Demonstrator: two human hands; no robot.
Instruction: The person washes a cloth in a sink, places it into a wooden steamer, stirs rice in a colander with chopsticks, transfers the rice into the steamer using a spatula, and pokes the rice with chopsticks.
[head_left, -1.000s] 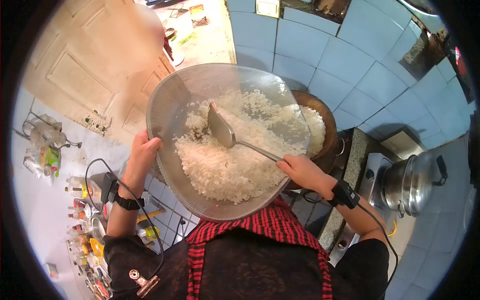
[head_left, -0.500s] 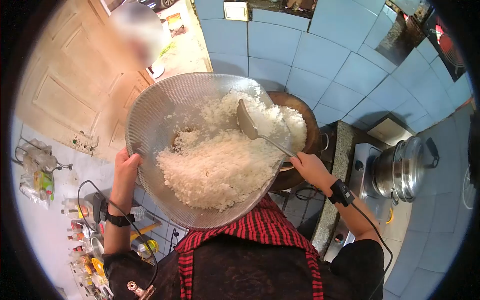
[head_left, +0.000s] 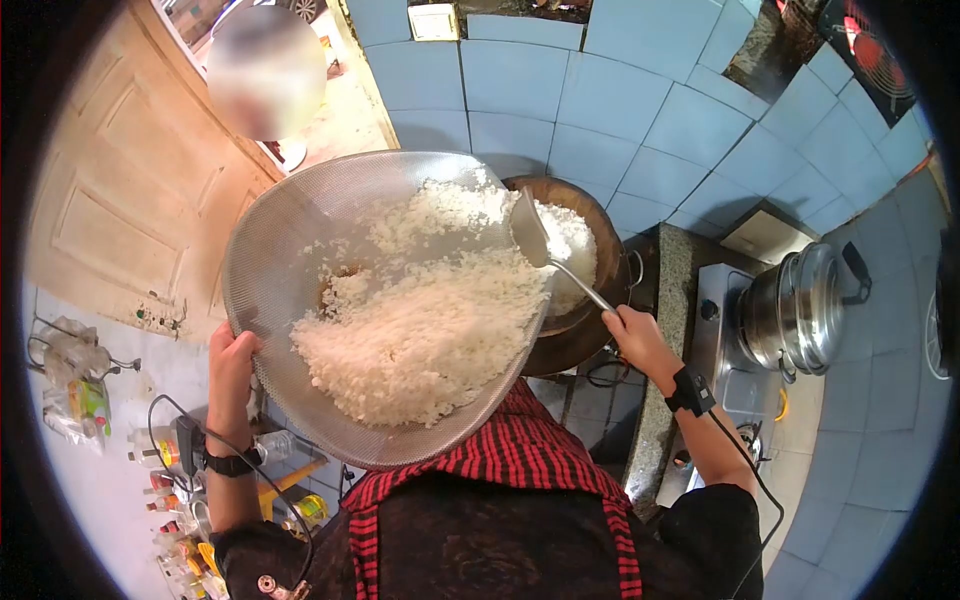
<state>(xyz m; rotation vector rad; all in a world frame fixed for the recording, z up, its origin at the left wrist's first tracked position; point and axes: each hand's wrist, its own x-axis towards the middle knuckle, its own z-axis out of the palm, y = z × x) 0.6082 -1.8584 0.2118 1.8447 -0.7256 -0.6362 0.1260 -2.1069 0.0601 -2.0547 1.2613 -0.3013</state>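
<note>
White rice lies in a wide metal mesh basket in front of me. My left hand grips the basket's left rim, thumb on top. My right hand is closed round the handle of a metal spatula, whose blade is over the basket's right edge. Beneath and behind that edge stands a round brown pan holding more white rice. The basket hides the pan's left part.
A stove with a lidded steel pot stands right, beside a stone counter edge. Bottles are at lower left. A door and a blurred person are at upper left.
The spatula has moved right across the rice to the basket's right edge, over the pan. Basket and left hand have shifted left in view, and the whole view has turned somewhat.
</note>
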